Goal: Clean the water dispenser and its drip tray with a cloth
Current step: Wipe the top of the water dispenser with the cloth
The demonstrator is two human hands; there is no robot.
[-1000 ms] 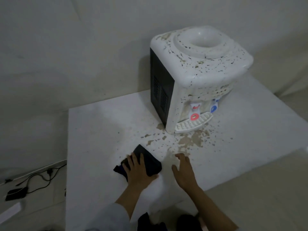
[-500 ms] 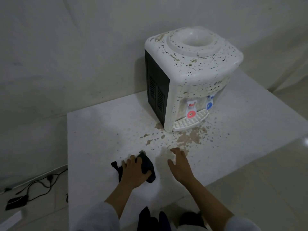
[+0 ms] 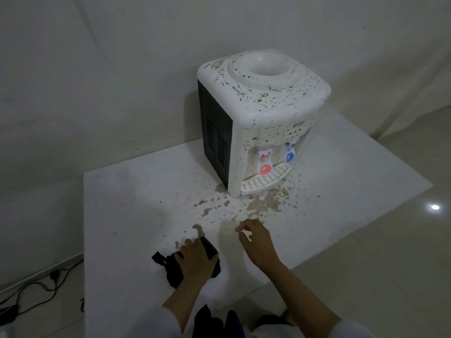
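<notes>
With the left hand point(image 3: 195, 258) gripping the dark cloth point(image 3: 175, 267) on the surface point(image 3: 127, 203) and the right hand point(image 3: 256, 240) hovering loosely curled and empty, it is best to gather the cloth firmly before reaching the speckled water dispenser point(image 3: 266, 111) and its drip tray point(image 3: 253, 184) well beyond.

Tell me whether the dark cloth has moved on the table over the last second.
Yes. The dark cloth, gripped by the left hand, has bunched up and slid toward the table's near edge, away from the water dispenser.
</notes>
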